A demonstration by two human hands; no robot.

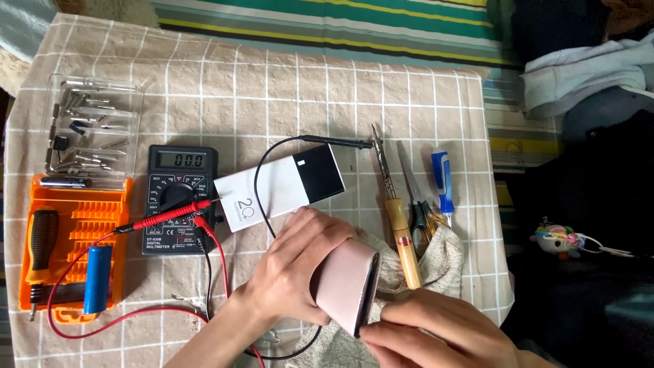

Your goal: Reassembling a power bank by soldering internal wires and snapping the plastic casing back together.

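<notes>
Near table front edge, on rag [436,262] | left hand [289,269] wraps pink case [346,286] | right hand [436,334] fingertips pinch its lower corner | tip: grip firm, pry along seam evenly | multimeter [178,197] left, soldering iron [395,218] right

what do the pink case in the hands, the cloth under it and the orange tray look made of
Pink rounded case: probably smooth matte plastic or metal, with an even soft sheen; which one is unclear. Beige cloth: looks like woven cotton towelling, with a nubbly surface. Orange slotted tray: moulded glossy plastic, shown by its ribbed slots.
</notes>
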